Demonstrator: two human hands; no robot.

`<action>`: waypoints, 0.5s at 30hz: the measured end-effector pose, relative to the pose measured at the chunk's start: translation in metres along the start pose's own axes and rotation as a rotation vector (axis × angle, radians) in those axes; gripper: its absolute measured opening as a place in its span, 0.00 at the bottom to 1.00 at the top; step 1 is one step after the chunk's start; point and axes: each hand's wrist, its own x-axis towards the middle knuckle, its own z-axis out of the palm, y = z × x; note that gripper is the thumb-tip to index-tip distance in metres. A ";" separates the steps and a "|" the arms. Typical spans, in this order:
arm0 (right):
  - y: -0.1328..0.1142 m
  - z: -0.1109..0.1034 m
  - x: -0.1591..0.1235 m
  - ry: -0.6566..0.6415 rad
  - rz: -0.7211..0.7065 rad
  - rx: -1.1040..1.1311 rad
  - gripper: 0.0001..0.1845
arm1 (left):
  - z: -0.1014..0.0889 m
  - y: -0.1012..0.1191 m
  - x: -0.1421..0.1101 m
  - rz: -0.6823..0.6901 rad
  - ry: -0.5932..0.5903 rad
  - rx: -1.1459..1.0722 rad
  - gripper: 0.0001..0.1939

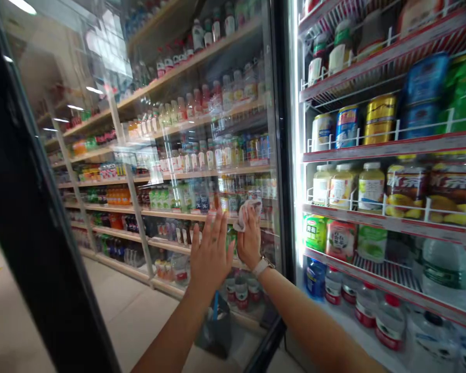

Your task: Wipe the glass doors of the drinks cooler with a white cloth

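Step in hand: wiping the clear glass door (186, 171) of a lit drinks cooler (295, 129). My left hand (212, 254) lies spread flat on the pane; my right hand (248, 243) grips a crumpled white cloth (246, 214) against it, mid-door. Next stroke calls for firm, even contact.

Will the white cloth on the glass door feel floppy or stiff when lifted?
It is probably floppy and light: the white cloth bunches in folds under the right hand against the glass door. It seems unlikely to roll or break, but may droop when lifted.
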 end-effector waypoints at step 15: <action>0.013 -0.006 0.013 -0.001 0.071 0.014 0.31 | 0.035 0.010 0.002 0.084 -0.224 0.141 0.34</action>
